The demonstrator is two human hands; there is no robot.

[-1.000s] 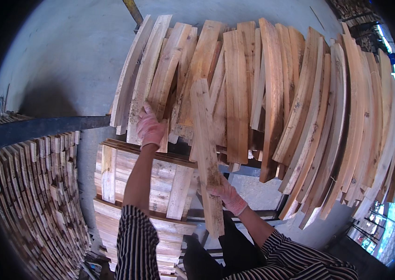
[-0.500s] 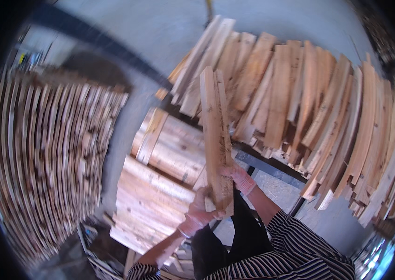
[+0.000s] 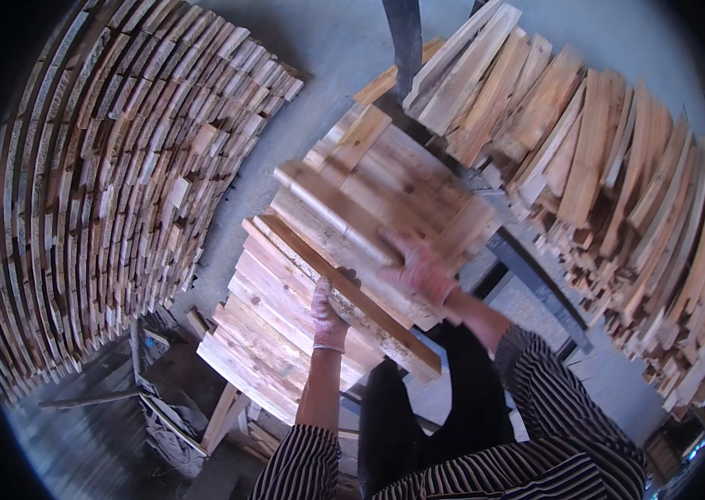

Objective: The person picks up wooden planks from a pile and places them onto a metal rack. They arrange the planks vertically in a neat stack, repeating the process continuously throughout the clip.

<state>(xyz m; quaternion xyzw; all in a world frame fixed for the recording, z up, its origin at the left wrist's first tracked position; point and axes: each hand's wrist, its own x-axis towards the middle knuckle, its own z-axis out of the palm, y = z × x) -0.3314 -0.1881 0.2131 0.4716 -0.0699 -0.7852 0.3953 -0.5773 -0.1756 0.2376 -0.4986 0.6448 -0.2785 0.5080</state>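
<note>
Left hand (image 3: 329, 310): wearing a pink glove, it is gripping the near edge of a long wooden plank (image 3: 344, 292), fingers curling up over that edge — clamped on the wood.
Right hand (image 3: 419, 268): also gloved in pink, it is lying palm down on top of the plank stack (image 3: 369, 217), fingers spread and pressing on the boards just right of the long plank; whether it is actually closing around a board I cannot tell.
Long wooden plank: it is lying across the near side of the stack, running from the upper left down to the lower right, its near end jutting past the stack toward the person's body.
Plank stack: pale boards are piled in layers in the middle of the scene, the lower layers stepping out to the left and near side.
Left pile (image 3: 102, 183): a large bank of stacked boards is filling the left side, ends facing inward, well apart from the hands.
Right pile (image 3: 619, 183): loose boards are leaning in a fan across the far right.
Floor (image 3: 336, 50): grey concrete is showing between the piles.
Sleeves (image 3: 536, 400): striped dark and white — both forearms are coming in from the near edge.
</note>
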